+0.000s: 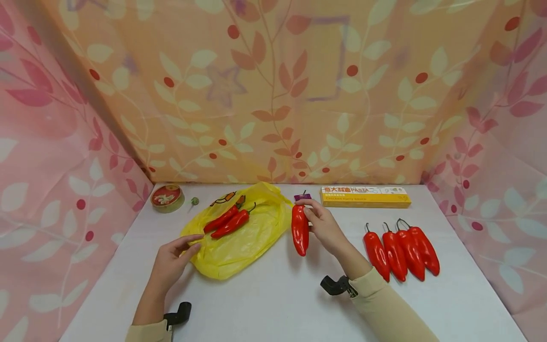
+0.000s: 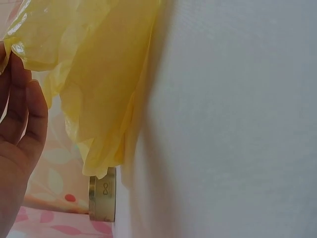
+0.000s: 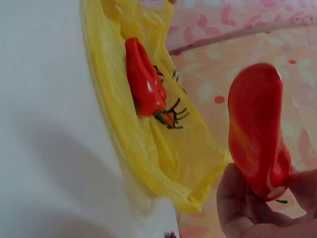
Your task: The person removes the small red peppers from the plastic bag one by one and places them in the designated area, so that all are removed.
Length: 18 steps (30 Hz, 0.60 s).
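Observation:
My right hand [image 1: 328, 232] holds a glossy red chili pepper [image 1: 300, 232] by its stem end, tip pointing down, just right of a yellow plastic bag [image 1: 243, 256]. In the right wrist view the fingers and thumb pinch that pepper [image 3: 257, 129] from both sides. With thumb and fingers my left hand [image 1: 168, 266] pinches the bag's near left edge; the left wrist view shows the gathered film [image 2: 34, 49] at the fingertips. Two red peppers [image 1: 232, 224] with dark stems lie inside the spread bag.
Several more red peppers [image 1: 401, 254] lie side by side at the right. A yellow pasta box [image 1: 365, 197] stands at the back, with a small purple item [image 1: 302, 196] to its left. At the back left are a round tin [image 1: 167, 198] and a small green item [image 1: 194, 201].

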Each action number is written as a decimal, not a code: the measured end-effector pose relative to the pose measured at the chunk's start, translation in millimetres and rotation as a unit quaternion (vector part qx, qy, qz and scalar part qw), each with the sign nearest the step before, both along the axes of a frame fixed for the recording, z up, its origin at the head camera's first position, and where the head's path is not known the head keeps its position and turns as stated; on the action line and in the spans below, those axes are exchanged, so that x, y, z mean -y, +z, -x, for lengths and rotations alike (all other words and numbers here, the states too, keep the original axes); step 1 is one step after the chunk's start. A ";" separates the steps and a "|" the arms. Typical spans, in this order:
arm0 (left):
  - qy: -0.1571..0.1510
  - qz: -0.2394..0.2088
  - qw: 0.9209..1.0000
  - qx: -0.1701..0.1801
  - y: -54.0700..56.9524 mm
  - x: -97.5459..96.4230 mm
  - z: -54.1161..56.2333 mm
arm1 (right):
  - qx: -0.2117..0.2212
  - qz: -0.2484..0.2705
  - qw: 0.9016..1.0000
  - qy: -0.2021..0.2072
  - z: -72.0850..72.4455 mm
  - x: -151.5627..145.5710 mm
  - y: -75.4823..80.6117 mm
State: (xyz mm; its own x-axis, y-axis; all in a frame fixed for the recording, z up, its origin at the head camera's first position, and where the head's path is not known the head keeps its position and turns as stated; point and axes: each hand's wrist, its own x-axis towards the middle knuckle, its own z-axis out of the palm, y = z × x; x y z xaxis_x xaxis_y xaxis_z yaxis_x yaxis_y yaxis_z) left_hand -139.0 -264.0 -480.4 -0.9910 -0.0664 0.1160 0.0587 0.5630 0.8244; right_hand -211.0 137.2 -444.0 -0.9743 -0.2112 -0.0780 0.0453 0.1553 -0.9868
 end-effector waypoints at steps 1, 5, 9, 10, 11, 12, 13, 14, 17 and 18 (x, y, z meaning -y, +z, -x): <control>0.000 -0.001 1.000 0.002 0.0 0.0 0.3 | -0.001 -0.004 1.000 0.001 -0.7 -4.2 0.3; 0.001 -0.004 1.000 0.001 -0.7 0.4 0.3 | -0.013 -0.043 0.999 -0.002 -5.6 -21.6 -0.7; -0.001 -0.015 1.000 -0.001 -0.8 0.4 -0.5 | -0.018 -0.088 0.996 -0.014 -12.2 -38.3 -3.6; 0.000 -0.015 1.000 -0.002 -0.7 0.4 -0.6 | -0.019 -0.099 0.995 -0.015 -13.6 -42.5 -4.5; 0.000 -0.015 1.000 -0.002 -0.3 0.2 -0.7 | -0.021 -0.111 0.993 -0.019 -15.0 -46.3 -5.3; 0.001 -0.015 1.000 -0.002 0.0 0.0 -0.7 | -0.024 -0.122 0.992 -0.023 -16.4 -50.3 -6.1; 0.002 -0.014 1.000 -0.002 0.3 -0.2 -0.7 | -0.026 -0.133 0.990 -0.028 -17.9 -54.4 -6.8; 0.002 -0.013 1.000 -0.002 0.5 -0.3 -0.5 | -0.029 -0.144 0.989 -0.029 -19.4 -58.7 -7.7; 0.003 -0.006 1.000 -0.002 0.6 -0.6 -0.2 | -0.039 -0.184 0.981 -0.038 -24.0 -71.1 -10.7; 0.004 -0.005 1.000 -0.003 0.4 -0.7 -0.1 | -0.044 -0.199 0.978 -0.040 -25.5 -75.2 -11.6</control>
